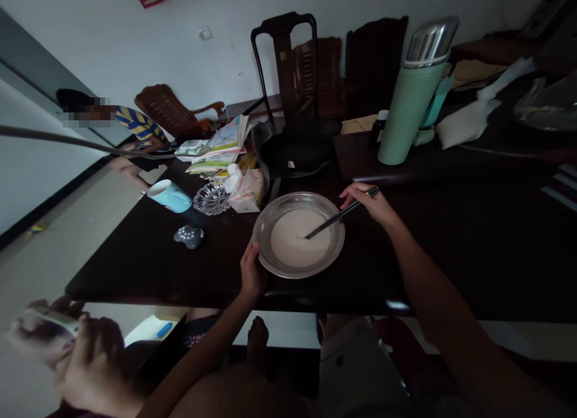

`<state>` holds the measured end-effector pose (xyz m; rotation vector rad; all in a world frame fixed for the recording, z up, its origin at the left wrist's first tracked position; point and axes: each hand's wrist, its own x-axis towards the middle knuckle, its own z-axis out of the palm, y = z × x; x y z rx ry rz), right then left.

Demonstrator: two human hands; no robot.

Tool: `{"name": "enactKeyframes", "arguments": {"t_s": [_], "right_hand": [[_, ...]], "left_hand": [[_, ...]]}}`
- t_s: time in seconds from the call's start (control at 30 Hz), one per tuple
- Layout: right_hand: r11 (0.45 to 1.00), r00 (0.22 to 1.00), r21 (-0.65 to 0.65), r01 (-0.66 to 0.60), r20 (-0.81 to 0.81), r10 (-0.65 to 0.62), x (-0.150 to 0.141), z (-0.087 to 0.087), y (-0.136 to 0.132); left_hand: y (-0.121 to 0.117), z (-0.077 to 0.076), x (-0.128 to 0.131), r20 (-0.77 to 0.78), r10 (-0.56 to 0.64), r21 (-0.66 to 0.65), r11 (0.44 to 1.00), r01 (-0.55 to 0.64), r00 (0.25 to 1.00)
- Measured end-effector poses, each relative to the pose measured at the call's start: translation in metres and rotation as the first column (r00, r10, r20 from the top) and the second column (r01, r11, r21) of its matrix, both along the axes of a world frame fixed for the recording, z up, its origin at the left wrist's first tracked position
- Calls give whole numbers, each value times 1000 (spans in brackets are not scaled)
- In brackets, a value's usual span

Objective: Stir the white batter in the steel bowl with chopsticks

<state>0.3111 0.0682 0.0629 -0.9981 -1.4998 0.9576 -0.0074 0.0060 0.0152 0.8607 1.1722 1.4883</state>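
A round metal bowl [264, 258] stands on the dark table near its front edge. Pale, creamy batter [295, 249] fills its bottom. At the bowl's left rim, my left hand [251, 267] grips the side, fingers partly hidden behind it. Dark chopsticks [336, 217] are held in my right hand [367, 201], above the bowl's right rim. They slant down to the left, and their tips dip into the batter near the middle.
Left of the bowl are a tissue box [249, 192], a glass dish [211, 199], a light blue mug [170, 195] and a grey paw-patterned object [189, 236]. A tall green thermos [410, 105] stands at the back right. Another person's hands [85, 352] hold a phone-like object at lower left.
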Motion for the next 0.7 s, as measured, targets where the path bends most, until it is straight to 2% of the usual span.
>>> {"name": "enactKeyframes", "arguments": {"t_s": [0.13,0.33,0.5,0.6,0.7], "right_hand": [[990,991,-41,-132,16,133,-6,1,-1],[1000,1000,-3,9,23,-9,0,-1,1],[990,990,-54,-128,50,131,-4,1,0],[998,996,-33,-56,70,58,-4,2,0],[1000,1000,-31,-6,18,6,0,1,-1]], "left_hand": [[-1,1,0,4,1,-13,1000,-1,1000],[-1,0,0,29,-16,-16,1000,16,999],[1,-4,-2,3,-17,10,1000,17,1000],[0,-5,-4,-55,-13,17,1000,14,998],[-1,-5,-5,-170,-5,8,1000,6,985]]}}
